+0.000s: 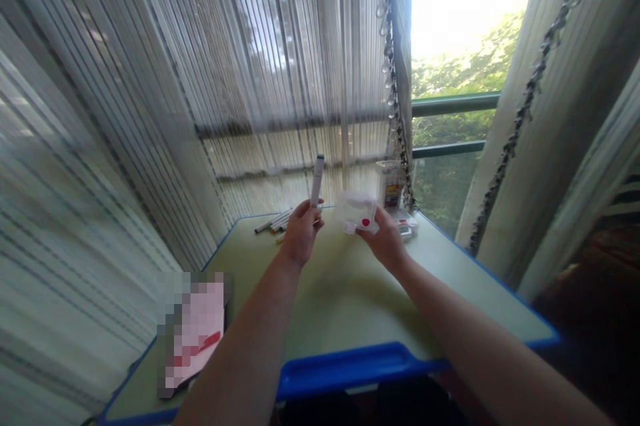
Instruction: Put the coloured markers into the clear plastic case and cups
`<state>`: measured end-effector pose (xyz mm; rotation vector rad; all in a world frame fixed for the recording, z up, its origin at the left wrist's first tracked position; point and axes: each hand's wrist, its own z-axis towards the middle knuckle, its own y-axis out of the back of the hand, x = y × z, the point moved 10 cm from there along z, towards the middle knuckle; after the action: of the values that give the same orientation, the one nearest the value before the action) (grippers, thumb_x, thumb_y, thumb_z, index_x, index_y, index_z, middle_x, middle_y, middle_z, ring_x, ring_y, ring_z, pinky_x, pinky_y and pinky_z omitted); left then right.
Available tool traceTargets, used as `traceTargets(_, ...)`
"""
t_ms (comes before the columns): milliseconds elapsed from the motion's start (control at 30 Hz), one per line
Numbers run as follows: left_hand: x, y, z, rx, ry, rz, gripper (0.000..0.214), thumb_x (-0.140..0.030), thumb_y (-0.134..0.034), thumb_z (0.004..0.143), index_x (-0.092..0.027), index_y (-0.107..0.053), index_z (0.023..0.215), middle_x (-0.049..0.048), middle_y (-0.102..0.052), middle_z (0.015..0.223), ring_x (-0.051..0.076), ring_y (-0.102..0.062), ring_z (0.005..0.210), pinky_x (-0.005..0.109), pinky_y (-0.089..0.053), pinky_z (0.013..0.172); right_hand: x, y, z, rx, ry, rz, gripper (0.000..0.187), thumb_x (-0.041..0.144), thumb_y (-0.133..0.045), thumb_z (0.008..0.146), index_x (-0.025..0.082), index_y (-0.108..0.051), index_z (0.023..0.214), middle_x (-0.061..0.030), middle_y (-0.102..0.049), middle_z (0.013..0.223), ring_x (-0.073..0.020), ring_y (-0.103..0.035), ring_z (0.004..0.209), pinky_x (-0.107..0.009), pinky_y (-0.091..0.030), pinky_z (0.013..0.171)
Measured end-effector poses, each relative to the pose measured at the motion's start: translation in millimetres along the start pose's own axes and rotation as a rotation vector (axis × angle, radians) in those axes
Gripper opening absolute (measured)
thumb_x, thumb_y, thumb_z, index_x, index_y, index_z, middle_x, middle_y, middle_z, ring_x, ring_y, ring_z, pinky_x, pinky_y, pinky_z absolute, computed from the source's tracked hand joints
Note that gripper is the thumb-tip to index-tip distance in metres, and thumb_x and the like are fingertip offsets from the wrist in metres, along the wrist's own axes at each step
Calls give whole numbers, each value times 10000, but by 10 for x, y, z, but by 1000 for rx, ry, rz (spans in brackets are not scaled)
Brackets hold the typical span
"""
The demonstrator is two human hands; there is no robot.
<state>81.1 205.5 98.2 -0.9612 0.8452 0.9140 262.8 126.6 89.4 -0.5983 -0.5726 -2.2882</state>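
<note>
Above the far part of the table, my left hand (303,229) is closed round the lower end of a white marker (317,179), which points up and shows a dark tip end. To its right, my right hand (387,239) grips a clear plastic case (354,207) with a red spot on its side. The case looks tilted, and its inside is too blurred to make out. Behind my left hand, several loose markers (273,223) lie on the table. The marker and the case are apart from each other.
The pale table (340,299) has a blue rim and a blue front tray (345,367). A clear container with a label (391,189) stands at the back right, beside another clear plastic piece (407,226). A pixelated pink item (200,326) lies at the left. Curtains (300,66) hang behind.
</note>
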Motion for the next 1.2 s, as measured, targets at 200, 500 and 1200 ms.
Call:
traceTargets(200,-199,59,-21,-49,-222,240,354,-406,-639,748,-210,-673,1042,-14,-578,727,80,-496,659,237,-440,655,14,-15,1,9,21,-24,561,262,-707,668,203,-543,1202,-124,-635,1096,-278,-590,1007,-451,-470,873)
traceTargets(500,-510,-64,-184,-62,-489,508,308,-353,-697,720,-196,-652,981,-2,-647,757,94,-535,614,227,-432,558,36,-79,-9,49,32,-24,520,258,-700,681,201,-544,1173,-110,-645,1067,-261,-604,962,-423,-485,844)
traceTargets(1200,-444,-723,-619,146,-780,1297,105,-298,-547,846,-198,-577,836,37,-639,843,199,-523,832,340,-402,784,39,-144,-20,89,81,-42,525,360,-698,725,213,-526,1199,-120,-634,1120,-282,-588,1042,-431,-475,871)
